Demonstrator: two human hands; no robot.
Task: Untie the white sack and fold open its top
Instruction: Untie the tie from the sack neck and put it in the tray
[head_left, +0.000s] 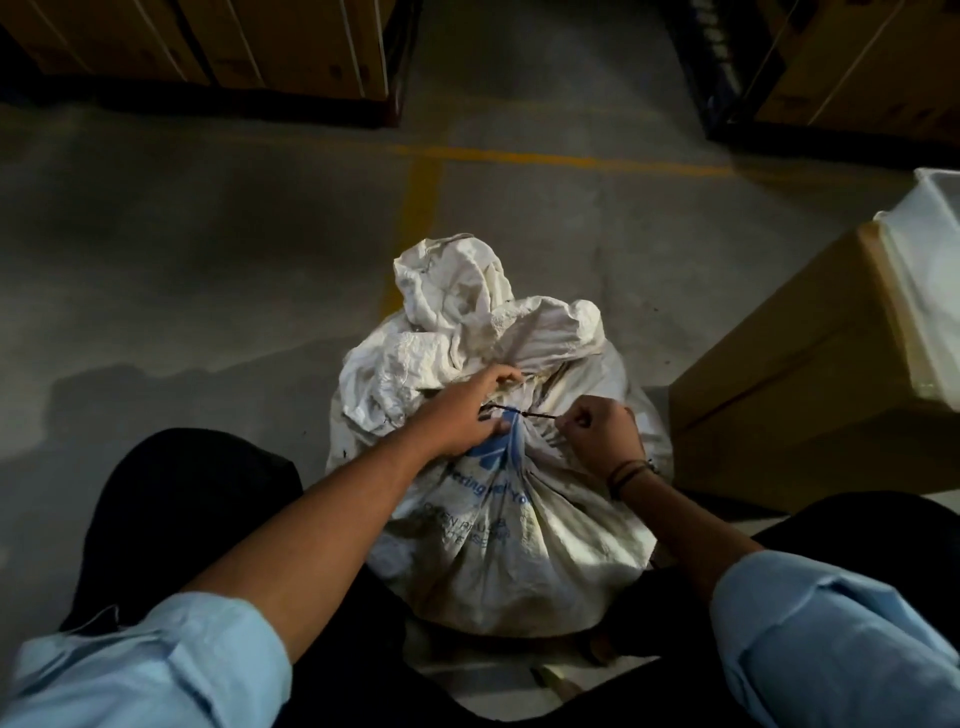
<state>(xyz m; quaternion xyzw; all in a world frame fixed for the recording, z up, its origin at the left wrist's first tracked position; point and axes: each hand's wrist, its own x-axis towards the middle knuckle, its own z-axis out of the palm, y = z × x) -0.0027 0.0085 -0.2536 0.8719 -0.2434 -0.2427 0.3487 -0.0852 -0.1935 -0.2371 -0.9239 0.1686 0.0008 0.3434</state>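
I see the sack (519, 525) standing upright on the floor (208, 260) between the knees, its gathered neck pointing up and away from me. Blue print on it is mostly unreadable. The left hand (462, 415) presses the bunched neck, fingers spread narrow. The right hand (602, 431) pinches a dark tie (519, 412), pulled taut rightward. A box (789, 395) stands right.

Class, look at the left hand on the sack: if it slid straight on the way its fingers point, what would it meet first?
The left hand points up and right across the white sack, so it would probably run first into the bunched top folds just beyond its fingertips; depth is hard to judge.
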